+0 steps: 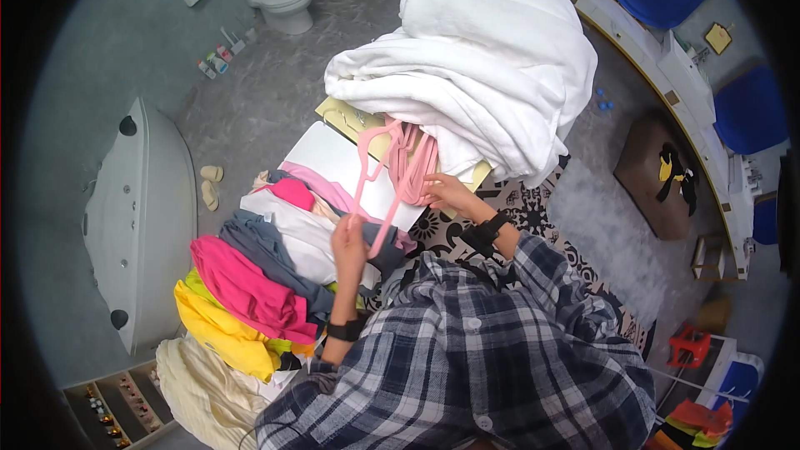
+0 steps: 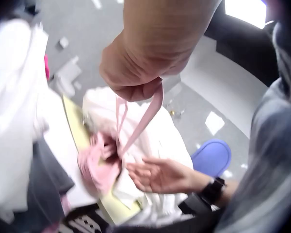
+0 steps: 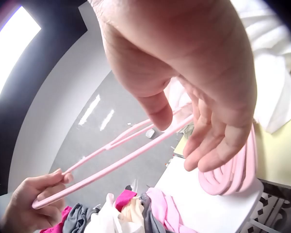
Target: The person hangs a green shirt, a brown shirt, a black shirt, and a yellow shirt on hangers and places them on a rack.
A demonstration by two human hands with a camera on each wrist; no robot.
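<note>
— Where is our slim pink plastic hanger [image 1: 361,179]?
— Our left hand [image 1: 348,243] pinches its end above the heap of coloured clothes [image 1: 250,283].
— And our right hand [image 1: 446,193]?
— Its fingers are loose and hold nothing, beside the bundle of pink hangers [image 1: 410,158] under white towels [image 1: 475,58].

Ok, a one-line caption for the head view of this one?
Left hand grips a pink hanger while the right hand touches the hanger bunch beside piled white towels.

Smooth pink plastic hangers [image 1: 392,175], fluffy white cloth towels [image 1: 475,58], matt grey floor [image 1: 250,92].
</note>
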